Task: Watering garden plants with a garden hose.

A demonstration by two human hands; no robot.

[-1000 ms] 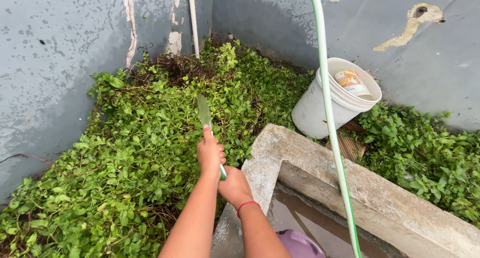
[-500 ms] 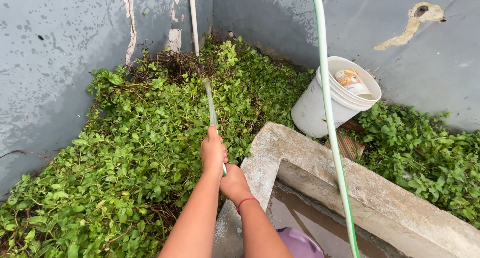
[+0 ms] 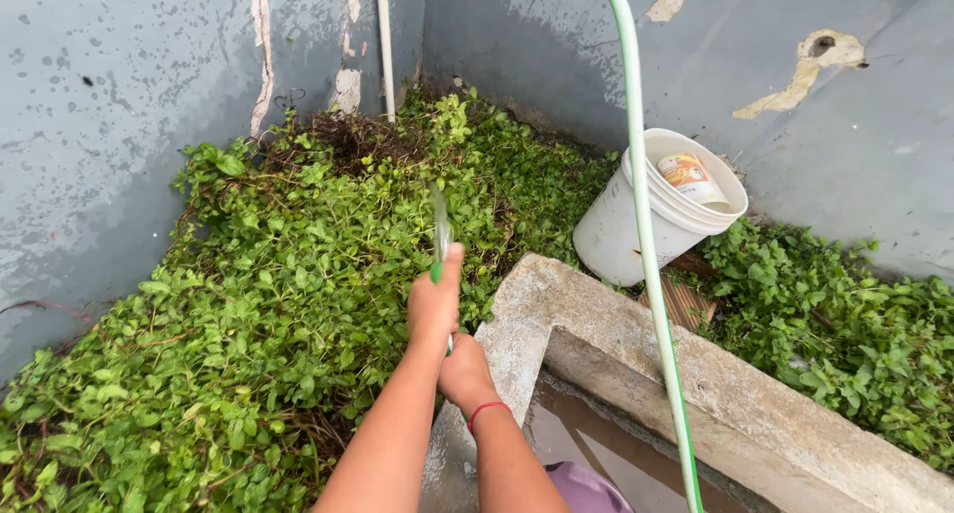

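Head view, looking down. The left hand [image 3: 434,304] is wrapped around the outlet end of a green and white hose [image 3: 646,235], fingers curled tight about it and the thumb laid over the mouth, a hold that seemingly flattens the flow into a thin water jet [image 3: 438,225]. The right hand [image 3: 465,370], a red cord at its wrist, clasps the hose just behind the left, fingers closed, steadying the end. The hose end thus sits between the two fists, aimed away from the body at the leafy ground cover [image 3: 268,304] filling the corner of the grey walls [image 3: 119,125].

From the fists the hose drops out of sight, then reappears as a long run crossing the concrete basin rim [image 3: 636,344] and rising past the white bucket [image 3: 646,220], which leans against the wall with a small container [image 3: 691,175] inside.

The nozzle itself is covered by the thumb; the jet is blurred and its landing point among the leaves cannot be made out. The basin's contents, including a purple object [image 3: 586,488], are cut off by the lower edge.
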